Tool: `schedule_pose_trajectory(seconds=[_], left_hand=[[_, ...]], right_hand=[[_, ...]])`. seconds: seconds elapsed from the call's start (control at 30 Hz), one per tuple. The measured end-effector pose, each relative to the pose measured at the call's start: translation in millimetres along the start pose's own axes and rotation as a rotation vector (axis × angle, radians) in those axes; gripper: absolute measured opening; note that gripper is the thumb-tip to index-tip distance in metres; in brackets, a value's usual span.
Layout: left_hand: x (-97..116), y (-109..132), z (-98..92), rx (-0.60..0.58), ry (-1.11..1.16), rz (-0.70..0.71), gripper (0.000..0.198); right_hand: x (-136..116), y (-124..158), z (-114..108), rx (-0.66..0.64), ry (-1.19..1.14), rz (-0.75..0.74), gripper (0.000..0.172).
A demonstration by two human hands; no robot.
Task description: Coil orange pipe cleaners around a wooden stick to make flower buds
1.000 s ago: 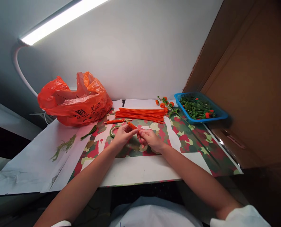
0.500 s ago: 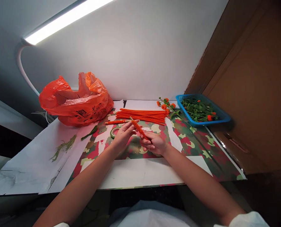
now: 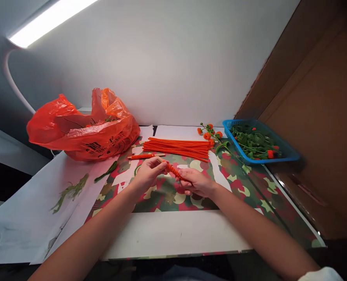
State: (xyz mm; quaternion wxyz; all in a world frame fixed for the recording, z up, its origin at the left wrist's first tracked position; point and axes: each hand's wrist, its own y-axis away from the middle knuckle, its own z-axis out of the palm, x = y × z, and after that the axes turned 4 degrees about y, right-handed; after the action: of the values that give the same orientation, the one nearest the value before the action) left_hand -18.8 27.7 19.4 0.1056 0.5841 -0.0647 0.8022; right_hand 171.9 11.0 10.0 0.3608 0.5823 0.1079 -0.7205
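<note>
A thin wooden stick wound with an orange pipe cleaner (image 3: 173,170) slants between my two hands above the patterned table cover. My left hand (image 3: 150,172) pinches its bare upper left end between thumb and fingers. Around the lower right end, the fingers of my right hand (image 3: 197,182) are closed and hide the tip. Just behind my left hand lies another wrapped stick (image 3: 144,156). Farther back is a bundle of orange pipe cleaners (image 3: 176,149). A green tape roll (image 3: 136,169) is mostly covered by my left hand.
An orange plastic bag (image 3: 85,134) stands at the left, with a folded green strand (image 3: 105,172) before it. Orange flowers on stems (image 3: 210,134) lie beside a blue basket (image 3: 251,159) of greenery. A lamp (image 3: 50,19) hangs overhead; a cardboard panel (image 3: 314,78) borders the right.
The wrapped stick has tipped flatter, and my left fingers are now closed on its upper end. The camera view has shifted a little, so the bag and basket appear farther apart.
</note>
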Motion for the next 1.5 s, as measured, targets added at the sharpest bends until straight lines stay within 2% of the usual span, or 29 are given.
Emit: schedule_pose_trajectory(seconds=[0.1,0.23,0.3,0.4,0.5,0.6,0.8,0.97,1.07,1.17,1.37,1.5], left_hand=[[0.4,-0.9,0.7,-0.012,-0.100,-0.053,0.026],[-5.0,0.5,3.5,0.033,-0.211,-0.103,0.028],[-7.6,2.8,5.1,0.047,-0.238,-0.127,0.028],[-9.5,7.3,4.4,0.036,-0.335,-0.110,0.027],[-10.0,10.6,-1.5,0.006,-0.522,0.047,0.023],[-8.9,11.3,-8.8,0.018,-0.720,0.262,0.015],[-5.1,10.0,-11.3,-0.028,-0.965,0.626,0.005],[-9.8,13.2,-3.6,-0.115,-1.104,0.710,0.012],[-12.5,15.8,-0.7,-0.181,-1.147,0.674,0.013],[-11.2,17.0,1.1,-0.230,-1.110,0.557,0.014],[-4.1,17.1,4.2,-0.332,-0.885,0.034,0.032],[-3.8,19.0,7.4,-0.363,-0.655,-0.185,0.038]], right_hand=[[0.4,4.3,-4.4,0.163,0.290,-0.120,0.035],[-1.8,11.8,-6.5,0.416,0.887,-0.306,0.027],[-2.2,14.2,-5.7,0.474,1.110,-0.358,0.026],[-1.5,16.4,-5.1,0.513,1.231,-0.382,0.023],[-1.5,18.2,-10.3,0.586,1.158,-0.369,0.020],[-1.5,19.3,-23.1,0.655,0.955,-0.309,0.024],[2.1,16.3,-45.2,0.496,0.373,-0.252,0.027],[-0.2,15.7,-34.3,0.485,0.282,-0.258,0.022],[-1.0,16.7,-24.0,0.494,0.277,-0.257,0.020],[0.9,18.2,-17.6,0.505,0.330,-0.278,0.016],[5.2,19.9,-11.8,0.460,0.543,-0.445,0.006],[5.6,19.2,-7.9,0.392,0.665,-0.587,0.009]])
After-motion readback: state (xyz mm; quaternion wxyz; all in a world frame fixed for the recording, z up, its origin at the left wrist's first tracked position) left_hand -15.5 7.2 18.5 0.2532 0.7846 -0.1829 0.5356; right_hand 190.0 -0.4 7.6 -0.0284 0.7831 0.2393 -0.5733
